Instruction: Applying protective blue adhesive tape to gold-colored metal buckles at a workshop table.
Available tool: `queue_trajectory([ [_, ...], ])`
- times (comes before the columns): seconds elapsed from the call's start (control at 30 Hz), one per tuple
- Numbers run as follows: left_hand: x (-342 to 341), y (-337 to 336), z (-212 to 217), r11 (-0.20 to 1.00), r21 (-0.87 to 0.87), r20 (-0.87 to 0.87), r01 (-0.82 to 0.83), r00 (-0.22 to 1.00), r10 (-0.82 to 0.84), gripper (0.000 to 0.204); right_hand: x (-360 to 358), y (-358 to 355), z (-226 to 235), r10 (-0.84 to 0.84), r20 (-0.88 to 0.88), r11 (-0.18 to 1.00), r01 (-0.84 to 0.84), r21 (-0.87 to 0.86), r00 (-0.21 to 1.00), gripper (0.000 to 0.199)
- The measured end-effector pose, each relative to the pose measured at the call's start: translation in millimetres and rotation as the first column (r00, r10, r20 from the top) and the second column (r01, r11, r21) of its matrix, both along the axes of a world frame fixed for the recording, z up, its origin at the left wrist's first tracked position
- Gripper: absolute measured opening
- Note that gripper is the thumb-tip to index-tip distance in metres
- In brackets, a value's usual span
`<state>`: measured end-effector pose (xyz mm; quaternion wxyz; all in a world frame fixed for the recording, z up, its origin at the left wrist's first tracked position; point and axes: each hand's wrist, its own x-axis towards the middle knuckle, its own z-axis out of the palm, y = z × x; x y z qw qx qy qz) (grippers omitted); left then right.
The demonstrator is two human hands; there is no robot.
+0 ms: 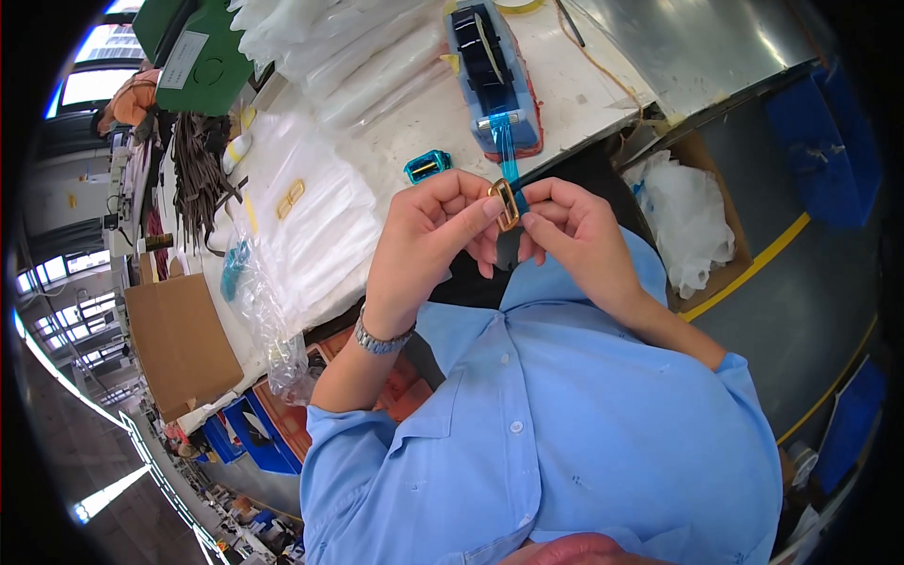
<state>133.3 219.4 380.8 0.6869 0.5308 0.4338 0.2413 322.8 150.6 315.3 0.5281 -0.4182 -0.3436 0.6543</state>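
My left hand [428, 231], a metal-band watch on its wrist, pinches a gold-coloured buckle [505, 203] between thumb and fingers. My right hand [582, 237] is closed at the buckle's other side, its fingertips on the blue tape [508, 155]. That shiny, see-through tape runs down from the blue tape dispenser [521, 94] to the buckle. Just beyond my left hand, a buckle covered in blue tape [428, 167] lies on the white table [400, 139]. Another gold-coloured buckle [290, 199] rests on white plastic bags [315, 221] to the left.
More clear plastic bags [339, 52] are heaped at the back. Dark straps [198, 169] hang in a bundle at the left, above a brown cardboard piece [182, 344]. To the right, a cardboard box [720, 202] holds white plastic [683, 226] below the metal tabletop [697, 47].
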Motion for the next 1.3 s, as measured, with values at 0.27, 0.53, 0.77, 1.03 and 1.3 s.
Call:
queue_trajectory([
  [0.27, 6, 8, -11, 0.999, -0.017, -0.031, 0.034, 0.999, -0.035, 0.019, 1, -3, 0, 0.012, -0.018, 1.000, -0.012, -0.003, 1.000, 0.017],
  [0.53, 10, 13, -19, 0.995, -0.103, -0.031, 0.000, 1.000, -0.003, 0.021, 0, 3, -20, 0.012, -0.252, 0.998, -0.028, -0.062, 0.968, 0.021],
  [0.77, 11, 17, -25, 0.983, -0.179, 0.000, -0.033, 0.999, 0.033, 0.021, 7, 7, -34, 0.042, -0.312, 0.986, -0.090, -0.143, 0.949, 0.023],
  [1.03, 9, 15, -26, 0.989, -0.148, 0.004, -0.021, 1.000, 0.022, 0.019, 20, 14, -34, 0.137, -0.477, 0.924, -0.286, -0.256, 0.868, 0.026],
  [1.3, 1, -4, -59, 0.987, -0.088, 0.078, -0.134, 0.987, 0.141, 0.029, 22, 8, -22, 0.136, -0.521, 0.921, -0.302, -0.246, 0.842, 0.024],
])
